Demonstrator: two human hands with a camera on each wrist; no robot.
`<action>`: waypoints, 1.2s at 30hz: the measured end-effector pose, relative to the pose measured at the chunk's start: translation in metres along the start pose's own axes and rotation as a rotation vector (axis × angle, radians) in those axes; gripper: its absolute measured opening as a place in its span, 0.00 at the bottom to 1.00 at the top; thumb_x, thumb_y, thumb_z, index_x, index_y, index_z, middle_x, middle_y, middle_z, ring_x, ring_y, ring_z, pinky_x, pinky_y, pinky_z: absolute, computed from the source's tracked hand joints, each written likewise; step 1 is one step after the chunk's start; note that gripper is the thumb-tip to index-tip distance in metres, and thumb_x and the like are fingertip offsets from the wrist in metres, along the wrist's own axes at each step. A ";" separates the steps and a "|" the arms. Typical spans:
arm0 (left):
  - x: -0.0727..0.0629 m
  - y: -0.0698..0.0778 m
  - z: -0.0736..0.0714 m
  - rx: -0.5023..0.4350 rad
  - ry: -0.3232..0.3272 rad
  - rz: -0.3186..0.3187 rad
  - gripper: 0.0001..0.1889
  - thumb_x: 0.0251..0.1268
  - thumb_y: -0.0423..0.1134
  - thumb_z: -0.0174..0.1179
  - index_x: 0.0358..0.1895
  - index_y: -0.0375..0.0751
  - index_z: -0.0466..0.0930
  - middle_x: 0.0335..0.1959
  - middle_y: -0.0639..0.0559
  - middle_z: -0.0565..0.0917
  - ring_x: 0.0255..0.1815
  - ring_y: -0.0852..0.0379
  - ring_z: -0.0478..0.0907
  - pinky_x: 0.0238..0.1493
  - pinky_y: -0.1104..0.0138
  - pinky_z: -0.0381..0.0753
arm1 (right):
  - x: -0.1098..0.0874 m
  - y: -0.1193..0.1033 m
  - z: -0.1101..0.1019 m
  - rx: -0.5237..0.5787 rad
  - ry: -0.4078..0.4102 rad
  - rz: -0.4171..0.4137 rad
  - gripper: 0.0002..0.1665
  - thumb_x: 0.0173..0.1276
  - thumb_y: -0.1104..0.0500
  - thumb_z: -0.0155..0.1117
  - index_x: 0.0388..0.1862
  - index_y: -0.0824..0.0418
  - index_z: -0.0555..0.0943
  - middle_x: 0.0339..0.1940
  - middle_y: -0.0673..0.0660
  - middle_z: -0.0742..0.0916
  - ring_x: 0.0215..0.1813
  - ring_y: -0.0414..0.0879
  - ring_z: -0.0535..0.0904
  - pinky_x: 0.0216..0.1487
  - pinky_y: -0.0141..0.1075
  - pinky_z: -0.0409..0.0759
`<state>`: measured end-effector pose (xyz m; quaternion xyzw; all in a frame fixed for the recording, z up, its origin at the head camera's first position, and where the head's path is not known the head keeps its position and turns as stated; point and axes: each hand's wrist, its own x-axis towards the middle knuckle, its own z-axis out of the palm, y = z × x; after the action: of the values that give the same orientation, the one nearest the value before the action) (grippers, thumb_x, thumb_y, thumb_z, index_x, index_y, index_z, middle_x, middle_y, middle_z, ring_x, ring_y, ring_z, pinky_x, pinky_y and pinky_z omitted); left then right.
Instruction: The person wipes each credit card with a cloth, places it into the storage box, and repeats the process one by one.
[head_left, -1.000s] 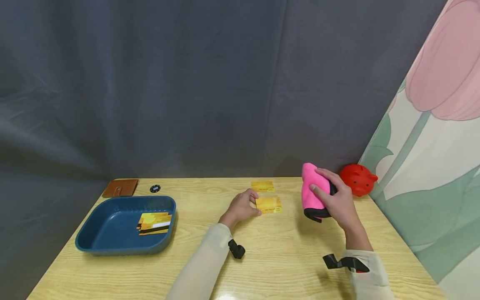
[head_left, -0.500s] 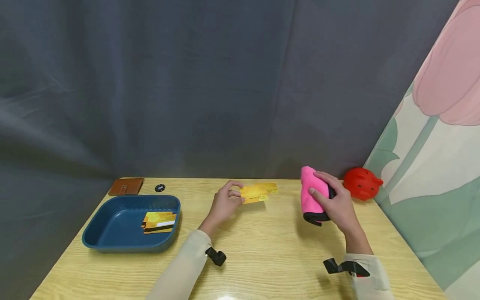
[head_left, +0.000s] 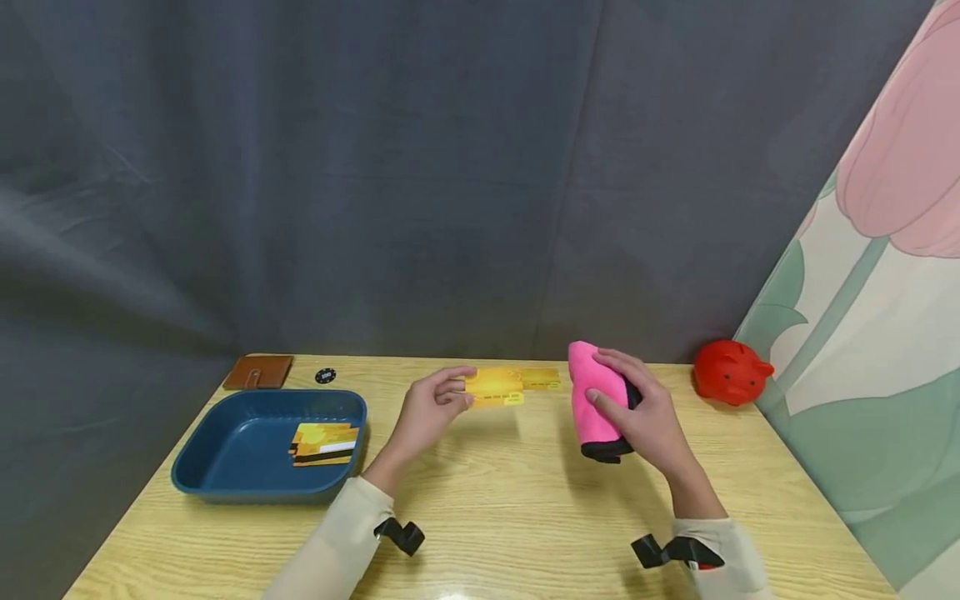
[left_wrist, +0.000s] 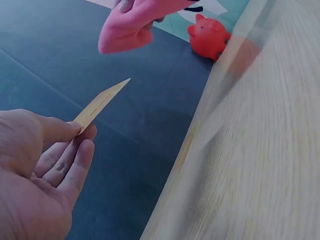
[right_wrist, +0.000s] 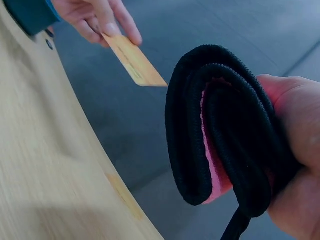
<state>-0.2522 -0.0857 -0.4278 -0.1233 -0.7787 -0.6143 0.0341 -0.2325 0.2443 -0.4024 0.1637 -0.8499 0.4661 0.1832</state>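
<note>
In the head view, my left hand (head_left: 427, 410) pinches a yellow bank card (head_left: 492, 386) by its left edge, thumb against fingers. The card is raised off the table and casts a shadow below it. A second yellow card (head_left: 542, 379) lies on the table behind, partly hidden by the held one. To the right, my right hand (head_left: 637, 414) grips a folded pink cloth (head_left: 596, 396) with black edging, held above the table. From the right wrist view, the cloth's folded layers and black border (right_wrist: 187, 125) face the camera, with a thin black strap hanging down.
A blue tray (head_left: 236, 454) stands at the left, with several yellow cards (head_left: 322, 444) inside. Behind it lie a brown leather wallet (head_left: 258, 372) and a black poker chip (head_left: 326, 376). A red piggy bank (head_left: 731, 372) sits at the back right, near a dark curtain (head_left: 420, 183).
My left hand has lifted the nearer card from the table and drawn it leftward. My right hand, still gripping the pink cloth, has shifted slightly left, away from the piggy bank.
</note>
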 end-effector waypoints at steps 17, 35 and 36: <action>-0.010 0.005 0.014 -0.041 -0.045 0.061 0.23 0.68 0.32 0.68 0.66 0.47 0.82 0.53 0.43 0.88 0.55 0.48 0.86 0.53 0.68 0.86 | -0.008 -0.022 0.044 0.063 -0.108 -0.098 0.31 0.65 0.58 0.77 0.67 0.50 0.81 0.72 0.51 0.80 0.73 0.42 0.73 0.63 0.19 0.73; -0.013 0.004 0.025 -0.019 -0.021 0.095 0.23 0.68 0.31 0.68 0.65 0.45 0.82 0.51 0.42 0.90 0.52 0.47 0.88 0.51 0.68 0.88 | -0.019 -0.033 0.080 0.002 -0.165 -0.198 0.31 0.62 0.61 0.78 0.66 0.52 0.83 0.70 0.54 0.81 0.72 0.55 0.77 0.66 0.43 0.81; -0.013 0.005 0.025 -0.020 -0.022 0.095 0.23 0.68 0.30 0.68 0.65 0.46 0.82 0.50 0.42 0.90 0.52 0.47 0.89 0.51 0.68 0.88 | -0.020 -0.033 0.080 -0.003 -0.160 -0.194 0.31 0.62 0.61 0.78 0.66 0.52 0.83 0.71 0.54 0.81 0.72 0.54 0.77 0.66 0.43 0.82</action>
<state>-0.2356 -0.0628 -0.4315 -0.1673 -0.7659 -0.6185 0.0536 -0.2130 0.1614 -0.4272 0.2815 -0.8426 0.4304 0.1596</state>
